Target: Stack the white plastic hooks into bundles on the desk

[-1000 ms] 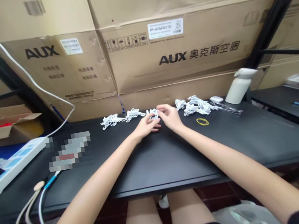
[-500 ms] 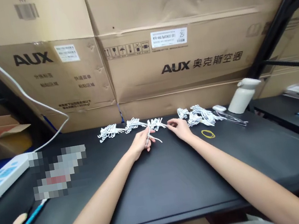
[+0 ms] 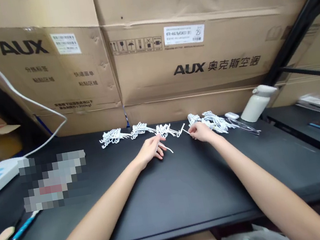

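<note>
Hooks (image 3: 114,137) lie in three white piles from eleven to twelve o'clock on the table (image 3: 187,193), with a bigger heap (image 3: 218,123) at one. Just before twelve, the left hand (image 3: 149,151) grips a thin strand (image 3: 167,148); just past it, the right hand (image 3: 201,132) pinches a white piece (image 3: 185,131). A bottle (image 3: 257,104) stands beyond one o'clock.
</note>
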`<move>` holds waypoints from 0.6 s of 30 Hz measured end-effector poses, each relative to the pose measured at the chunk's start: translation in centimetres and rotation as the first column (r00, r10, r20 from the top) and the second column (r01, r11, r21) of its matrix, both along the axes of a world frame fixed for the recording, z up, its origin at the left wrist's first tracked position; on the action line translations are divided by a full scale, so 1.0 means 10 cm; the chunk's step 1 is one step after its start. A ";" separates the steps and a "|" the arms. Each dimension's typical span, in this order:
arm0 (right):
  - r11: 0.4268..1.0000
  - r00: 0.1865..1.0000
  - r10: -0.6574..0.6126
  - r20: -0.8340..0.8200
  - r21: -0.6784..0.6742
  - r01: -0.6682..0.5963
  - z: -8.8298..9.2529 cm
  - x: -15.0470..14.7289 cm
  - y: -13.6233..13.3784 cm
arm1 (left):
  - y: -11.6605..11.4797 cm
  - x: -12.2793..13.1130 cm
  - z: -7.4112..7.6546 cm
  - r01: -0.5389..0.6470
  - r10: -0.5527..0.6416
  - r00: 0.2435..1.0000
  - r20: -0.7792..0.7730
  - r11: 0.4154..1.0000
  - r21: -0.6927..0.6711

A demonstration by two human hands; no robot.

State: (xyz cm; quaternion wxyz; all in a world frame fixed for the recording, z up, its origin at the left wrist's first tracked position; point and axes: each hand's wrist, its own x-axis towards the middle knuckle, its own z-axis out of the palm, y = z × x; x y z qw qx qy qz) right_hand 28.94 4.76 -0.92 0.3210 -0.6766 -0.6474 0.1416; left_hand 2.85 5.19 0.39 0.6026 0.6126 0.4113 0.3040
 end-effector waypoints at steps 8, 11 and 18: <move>0.981 0.959 0.191 -0.211 0.067 -0.181 0.37 -0.26 -0.29 | -0.07 0.05 -0.02 -0.003 0.004 1.000 -0.014 0.996 0.093; 0.951 0.873 0.309 -0.378 0.105 -0.291 0.29 -0.52 -0.42 | -0.06 0.06 -0.07 -0.055 0.052 0.998 0.021 0.974 0.221; 0.939 0.896 0.326 -0.303 0.217 -0.268 0.17 -0.62 -0.53 | 0.01 0.04 -0.19 -0.052 0.033 0.998 0.051 0.898 0.438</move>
